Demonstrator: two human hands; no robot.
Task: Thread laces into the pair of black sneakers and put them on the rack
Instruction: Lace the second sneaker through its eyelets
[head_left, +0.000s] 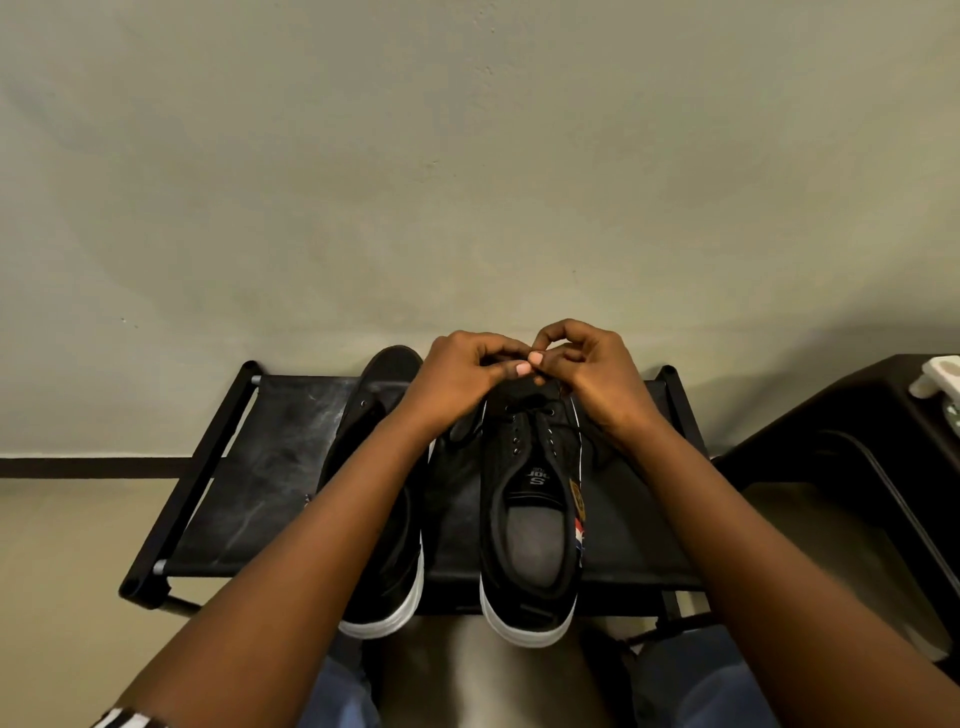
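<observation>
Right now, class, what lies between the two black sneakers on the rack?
In the head view, only a bare strip of the rack's black shelf lies between the left sneaker and the right sneaker; the left forearm crosses above it.

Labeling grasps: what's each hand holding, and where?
Both the left hand and right hand pinch the black lace above the right sneaker's toe-end eyelets.

The light is dim and soft, a bit yellow-green. The wall (467, 156) looks brightest in the middle and darker toward the corners. The black rack (249, 493) shows pale shiny streaks. Lines bend near the edges. The arms at the bottom look stretched and a little blurry.
</observation>
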